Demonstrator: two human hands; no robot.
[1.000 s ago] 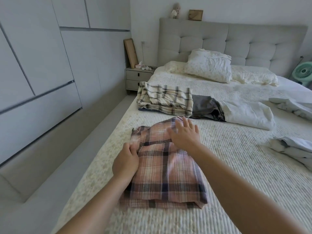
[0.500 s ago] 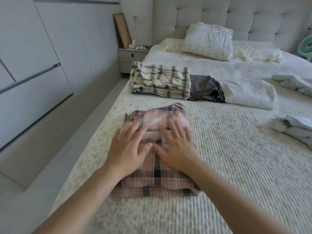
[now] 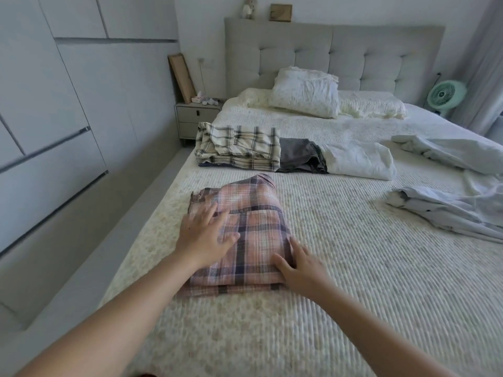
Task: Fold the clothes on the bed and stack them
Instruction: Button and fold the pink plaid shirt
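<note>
A folded pink plaid garment [image 3: 253, 221] lies on the bed's near left side. My left hand [image 3: 204, 235] rests flat on its left half, fingers spread. My right hand [image 3: 302, 268] sits at the garment's near right corner, fingers straight along its edge. Farther up the bed lies a folded cream plaid garment [image 3: 239, 148], then a dark grey garment [image 3: 302, 156] and a white garment [image 3: 359, 161] beside it in a row. Two unfolded pale blue garments lie at the right, one near [image 3: 446, 210], one farther back [image 3: 449, 151].
The bed's cream textured cover [image 3: 340, 268] stretches to the right and near side. Pillows [image 3: 304, 93] lie at the grey headboard. A nightstand [image 3: 196, 118] and wardrobe doors [image 3: 54, 131] line the left. A green fan [image 3: 445, 95] stands at the far right.
Both hands slid apart over the pink plaid garment: the left went to its left half, the right drew back to the near right corner. The head view lifted.
</note>
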